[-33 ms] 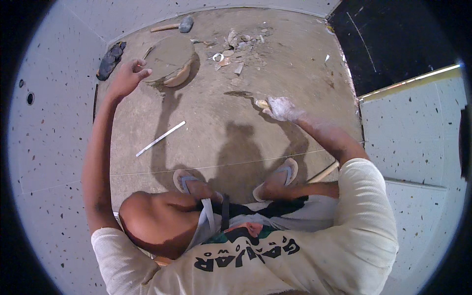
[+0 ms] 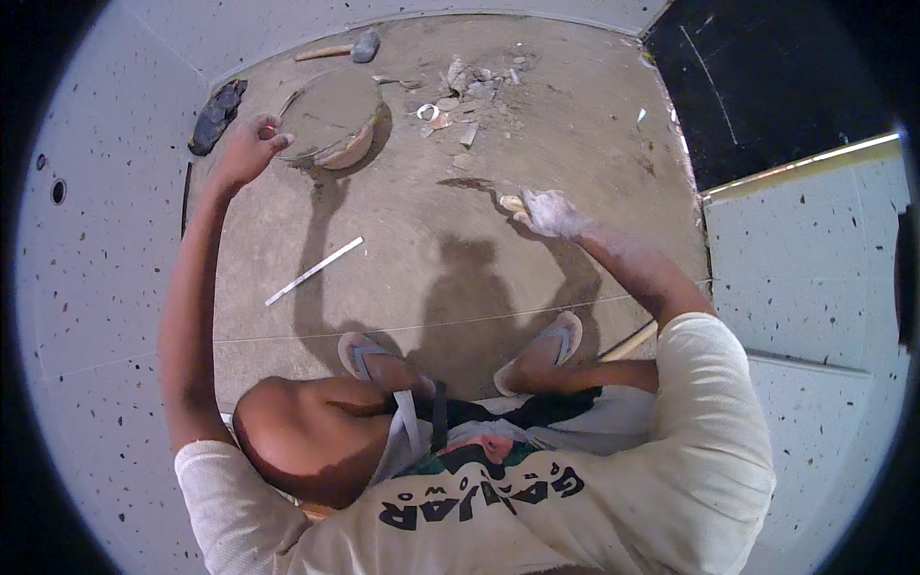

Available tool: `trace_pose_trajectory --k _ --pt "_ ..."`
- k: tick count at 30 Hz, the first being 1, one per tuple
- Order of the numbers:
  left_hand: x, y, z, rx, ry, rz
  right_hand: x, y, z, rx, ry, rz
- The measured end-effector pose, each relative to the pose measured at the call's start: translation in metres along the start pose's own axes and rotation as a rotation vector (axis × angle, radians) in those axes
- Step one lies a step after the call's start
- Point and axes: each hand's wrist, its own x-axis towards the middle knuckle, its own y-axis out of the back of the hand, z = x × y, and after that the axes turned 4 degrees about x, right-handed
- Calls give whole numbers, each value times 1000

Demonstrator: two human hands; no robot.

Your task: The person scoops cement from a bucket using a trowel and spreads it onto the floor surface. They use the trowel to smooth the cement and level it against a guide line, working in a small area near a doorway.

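Note:
My left hand is closed at the near left edge of a round bucket. Its thumb and fingers pinch the rim, where a bit of orange shows between them. Grey-brown mortar fills the bucket to the top, with a nearly level surface. My right hand, coated in whitish dust, is wrapped round the pale handle of a trowel. The dark, thin blade points left, low over the floor to the right of the bucket.
Beyond the bucket lies a mallet; a crumpled black bag rests by the left wall. Rubble and a white ring are scattered ahead. A white strip lies before my feet. A taut-looking string crosses near my sandals.

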Motion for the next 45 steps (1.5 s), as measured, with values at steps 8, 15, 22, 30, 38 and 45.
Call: trace_pose_trajectory --k 8,15,22,30,38,45 --pt "90 -58 -162 235 443 337 93 15 26 -88 -59 234" --pt "119 -105 -144 -306 484 212 141 66 35 -90 -197 143" --pt "115 -108 -162 -296 578 385 47 126 10 -25 -275 35" --pt "99 -106 -148 -869 707 500 -90 35 42 225 -484 162" --pt "88 -101 -134 -941 701 484 -58 -59 -41 301 7 101" --pt "74 -101 -119 -959 683 443 45 -69 28 27 -119 305"
